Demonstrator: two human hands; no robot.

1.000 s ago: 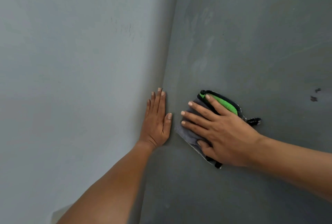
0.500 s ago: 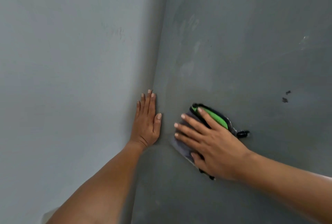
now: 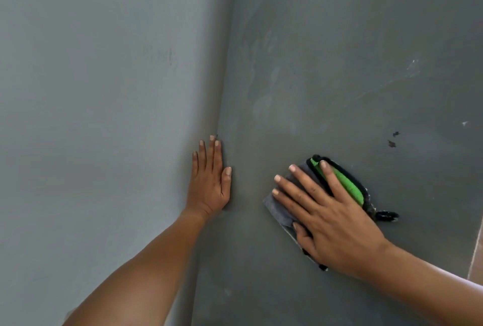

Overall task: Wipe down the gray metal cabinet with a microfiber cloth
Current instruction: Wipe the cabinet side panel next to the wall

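Left half of frame: lighter gray cabinet face [image 3: 91, 116], meeting the darker gray cabinet face [image 3: 339, 51] at a vertical corner just left of centre. Faint scuff marks [image 3: 170, 57] sit on the lighter face in the upper middle.

Left hand [image 3: 210, 184] lies flat on the lighter face right at the corner, fingers straight and together, pointing up-frame, thumb toward the corner. It grasps nothing.

Darker face carries pale smears [image 3: 264, 85] above centre.

Right hand [image 3: 326, 210] sits lower right of centre, fingers spread and straight, pressing the microfiber cloth [image 3: 277, 208] flat against the darker face; no curl around it. The cloth is folded, gray with a green strip and black edging. Its long axis runs diagonally, upper left to lower right, with a black loop [image 3: 386, 215] at the lower-right end.

Two dark chips [image 3: 393, 140] mark the face up-right of the cloth. Tan strip [image 3: 477, 252] at the lower right edge.
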